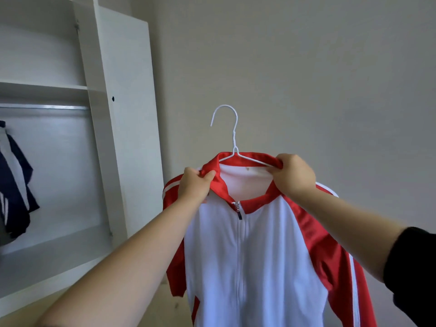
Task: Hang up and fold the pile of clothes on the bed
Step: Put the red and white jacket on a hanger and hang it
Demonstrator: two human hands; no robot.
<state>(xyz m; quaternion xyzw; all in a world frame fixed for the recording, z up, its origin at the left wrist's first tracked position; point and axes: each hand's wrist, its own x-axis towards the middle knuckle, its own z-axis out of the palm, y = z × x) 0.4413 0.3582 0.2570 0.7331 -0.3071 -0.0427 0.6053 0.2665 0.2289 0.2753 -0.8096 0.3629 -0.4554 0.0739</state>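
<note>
a: closest to us, two bare forearms reach out, with a black sleeve (412,267) pushed up on the right one.
b: at the end of them, our left hand (194,182) has its fingers curled tight on the left side of the red collar (220,185). our right hand (293,174) pinches the other side, just where the wire shoulder runs in.
a: so both hands are closed on cloth, neither free. we'd say that's to tug the neck square over the wire so it can't slide off.
b: the jacket (259,244), white front and red shoulders, hangs in the air in front of us. the zip (238,210) is done up nearly to the top, which should help it stay put.
a: the white hanger (232,138) sits inside it, hook poking up above the collar and caught on nothing.
b: further off to the left is the open wardrobe (122,114), its rail (44,106) running under the shelf.
a: a dark garment (16,185) with white stripes hangs at the far left edge. what it hangs from is cut off.
b: we reckon that rail is where this one goes, and one hand will need to move to the hook first. the bed and the pile aren't in our view.
</note>
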